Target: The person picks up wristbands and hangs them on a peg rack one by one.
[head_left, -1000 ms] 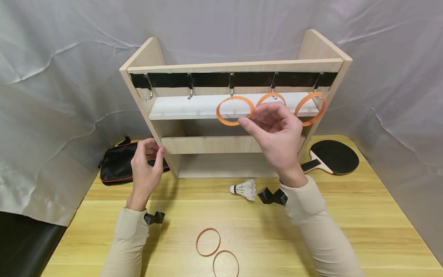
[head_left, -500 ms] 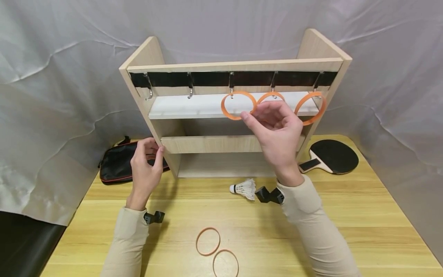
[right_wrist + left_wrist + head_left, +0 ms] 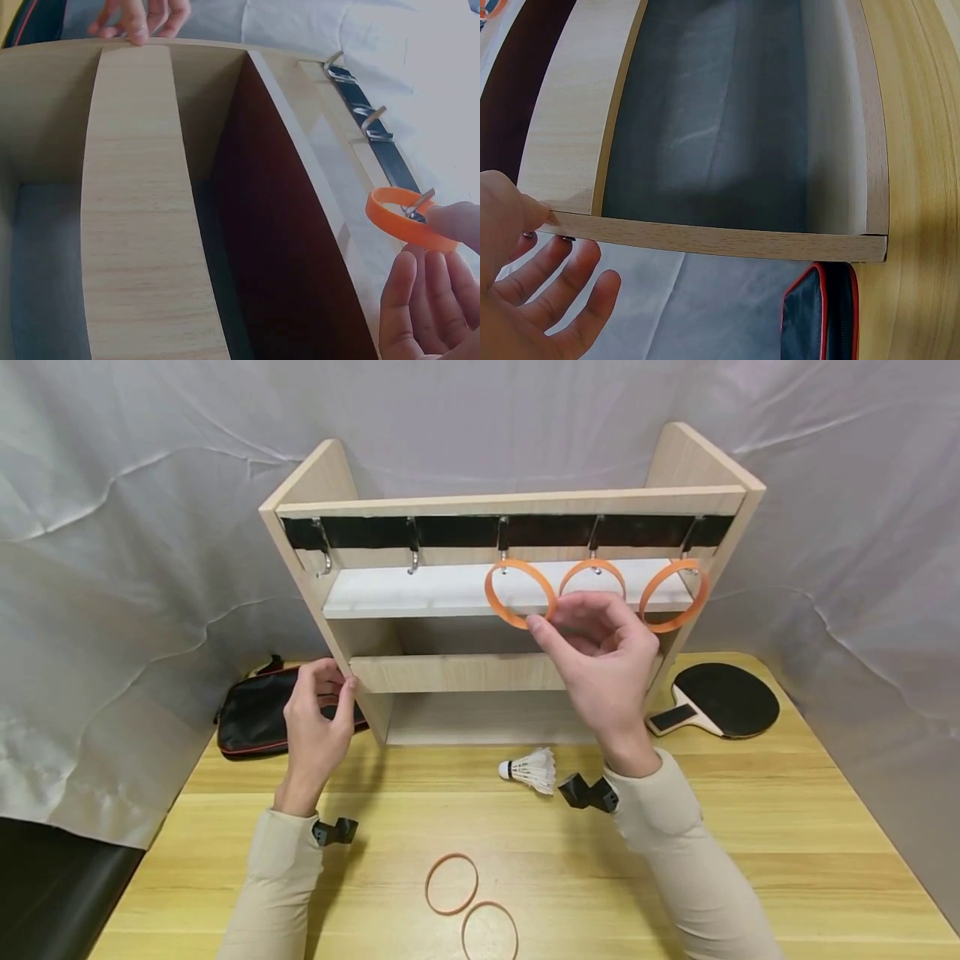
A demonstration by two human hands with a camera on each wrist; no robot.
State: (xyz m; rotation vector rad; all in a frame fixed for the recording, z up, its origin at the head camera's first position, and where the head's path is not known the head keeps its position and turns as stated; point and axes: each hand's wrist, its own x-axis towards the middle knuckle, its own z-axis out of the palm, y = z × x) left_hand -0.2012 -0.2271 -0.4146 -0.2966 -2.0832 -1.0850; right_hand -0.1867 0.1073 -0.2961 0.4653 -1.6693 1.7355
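Note:
My right hand (image 3: 609, 660) pinches an orange ring (image 3: 498, 609) between thumb and fingers at the middle hook (image 3: 503, 556). That hook's tip shows inside the ring's upper part; in the right wrist view the metal tip pokes up within the orange ring (image 3: 397, 223). Two more orange rings hang to the right, one ring (image 3: 592, 562) partly behind the hand, the other ring (image 3: 702, 597) on the far right hook. At the wooden shelf's left side panel (image 3: 727, 240), my left hand (image 3: 318, 714) grips the edge, thumb in front and fingers outside.
Two orange rings, a farther ring (image 3: 448, 912) and a nearer ring (image 3: 489, 903), lie on the table (image 3: 390, 827). A shuttlecock (image 3: 531, 771) lies before the shelf. A table tennis bat (image 3: 723, 700) is at right, a black case (image 3: 258, 714) at left. Two left hooks (image 3: 413, 556) hold nothing.
My right hand has brought the ring right and up onto the middle hook's tip, then lowered slightly. The left hand has stayed at the shelf's side.

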